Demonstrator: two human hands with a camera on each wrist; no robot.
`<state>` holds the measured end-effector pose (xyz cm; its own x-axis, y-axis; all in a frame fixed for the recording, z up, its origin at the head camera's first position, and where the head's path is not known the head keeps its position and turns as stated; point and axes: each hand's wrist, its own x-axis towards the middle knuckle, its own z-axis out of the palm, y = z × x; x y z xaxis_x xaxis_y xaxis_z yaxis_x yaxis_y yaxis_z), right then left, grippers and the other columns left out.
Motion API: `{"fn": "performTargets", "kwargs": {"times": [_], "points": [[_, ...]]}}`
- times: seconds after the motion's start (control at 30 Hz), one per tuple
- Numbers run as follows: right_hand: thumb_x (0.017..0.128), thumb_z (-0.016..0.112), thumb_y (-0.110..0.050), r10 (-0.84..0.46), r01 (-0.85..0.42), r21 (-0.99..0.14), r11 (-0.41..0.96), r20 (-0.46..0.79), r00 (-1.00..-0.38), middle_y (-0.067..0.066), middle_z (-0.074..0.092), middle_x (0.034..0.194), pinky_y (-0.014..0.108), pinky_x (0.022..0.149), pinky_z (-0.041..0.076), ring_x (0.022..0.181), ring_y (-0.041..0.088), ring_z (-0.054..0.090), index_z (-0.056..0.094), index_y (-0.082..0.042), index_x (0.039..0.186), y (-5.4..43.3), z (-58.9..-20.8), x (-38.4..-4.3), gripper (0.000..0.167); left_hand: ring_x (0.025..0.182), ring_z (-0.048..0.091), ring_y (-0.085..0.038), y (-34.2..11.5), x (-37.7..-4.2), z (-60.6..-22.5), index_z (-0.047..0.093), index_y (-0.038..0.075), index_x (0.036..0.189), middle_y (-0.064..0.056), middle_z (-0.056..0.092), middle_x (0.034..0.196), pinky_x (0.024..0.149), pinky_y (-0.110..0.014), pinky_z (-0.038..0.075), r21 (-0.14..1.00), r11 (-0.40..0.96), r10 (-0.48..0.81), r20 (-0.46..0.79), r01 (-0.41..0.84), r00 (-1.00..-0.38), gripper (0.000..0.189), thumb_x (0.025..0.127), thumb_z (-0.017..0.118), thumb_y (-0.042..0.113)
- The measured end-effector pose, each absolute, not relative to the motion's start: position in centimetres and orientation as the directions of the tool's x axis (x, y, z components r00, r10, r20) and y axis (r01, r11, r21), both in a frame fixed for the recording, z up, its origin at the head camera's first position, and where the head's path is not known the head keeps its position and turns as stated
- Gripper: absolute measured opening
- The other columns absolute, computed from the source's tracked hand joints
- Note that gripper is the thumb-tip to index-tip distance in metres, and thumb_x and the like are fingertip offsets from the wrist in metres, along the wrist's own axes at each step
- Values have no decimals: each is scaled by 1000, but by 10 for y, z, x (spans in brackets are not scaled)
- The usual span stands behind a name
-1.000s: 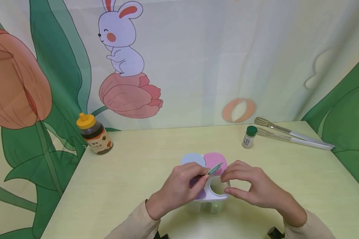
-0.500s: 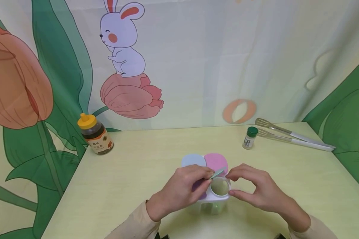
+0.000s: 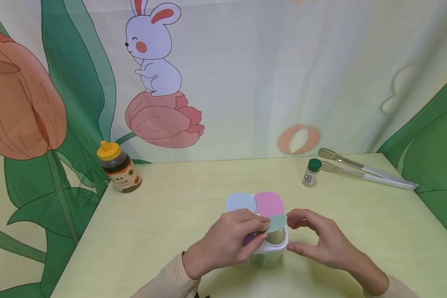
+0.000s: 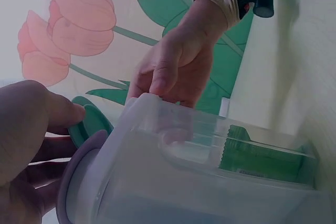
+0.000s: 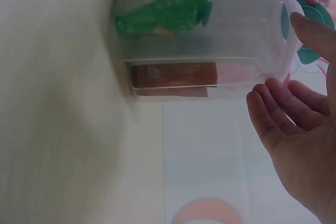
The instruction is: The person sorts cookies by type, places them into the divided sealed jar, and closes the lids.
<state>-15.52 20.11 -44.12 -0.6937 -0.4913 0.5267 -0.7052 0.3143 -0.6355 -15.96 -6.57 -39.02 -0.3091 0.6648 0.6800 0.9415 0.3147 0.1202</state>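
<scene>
A translucent box with several compartments [image 3: 267,260] stands on the table. Its blue lid [image 3: 241,201] and pink lid [image 3: 269,203] are down; a purple lid [image 3: 247,239] is partly hidden by my left hand [image 3: 223,238]. That hand pinches a round green lid [image 3: 278,222], tilted over the uncovered round opening [image 3: 275,237]. My right hand [image 3: 328,240] holds nothing, its fingers loosely curved by the box's right side; whether they touch it I cannot tell. Inside, the right wrist view shows a green wrapped packet [image 5: 165,15] and something brown [image 5: 176,74].
A honey-coloured squeeze bottle with a yellow cap [image 3: 120,167] stands at the back left. Toward the back right are a small green-capped shaker [image 3: 311,173] and metal tongs with white handles [image 3: 372,171]. Behind the table hangs a printed curtain [image 3: 238,82].
The green lid has turned from nearly edge-on to showing its face, and shifted slightly right over the opening. My right hand has drawn back a little to the right, off the opening's rim.
</scene>
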Motion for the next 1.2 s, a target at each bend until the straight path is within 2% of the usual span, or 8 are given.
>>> {"fn": "performTargets", "kwargs": {"times": [0.1,0.3,0.47,0.67,1.2], "points": [[71,87,-12,-498,-652,-688,318,464,-732,-1,61,117,24,89,55,103,9,61,52,-11,127,200,-445,-154,66,85,67,-9,-66,-159,-390,70,12,90,1,73,98,80,-15,52,90,324,685,665,942,-299,6,88,68,17],[74,85,-13,-510,-623,-728,285,435,-742,0,60,118,29,89,56,108,9,60,49,-11,130,195,-453,-152,66,87,67,-9,-66,-157,-390,70,13,90,1,72,97,82,-15,52,55,330,716,636,942,-288,6,88,69,19],[75,84,-13,-519,-610,-745,268,422,-743,1,60,119,29,91,55,110,8,60,49,-10,130,193,-459,-151,65,89,68,-10,-67,-157,-389,70,14,91,1,72,98,85,-17,53,39,332,730,623,942,-283,7,88,70,20],[76,83,-16,-503,-557,-783,278,375,-779,-1,61,119,28,91,55,110,8,61,50,-14,128,191,-465,-153,61,94,68,-9,-67,-157,-389,72,15,92,2,73,99,89,-19,52,-2,332,749,608,943,-263,8,88,70,22],[76,84,-19,-498,-551,-778,302,364,-787,-3,62,117,30,89,56,106,7,61,53,-15,130,185,-476,-148,62,95,67,-9,-65,-156,-388,72,15,93,4,72,97,89,-19,52,-43,346,771,582,937,-258,9,89,70,23]]}}
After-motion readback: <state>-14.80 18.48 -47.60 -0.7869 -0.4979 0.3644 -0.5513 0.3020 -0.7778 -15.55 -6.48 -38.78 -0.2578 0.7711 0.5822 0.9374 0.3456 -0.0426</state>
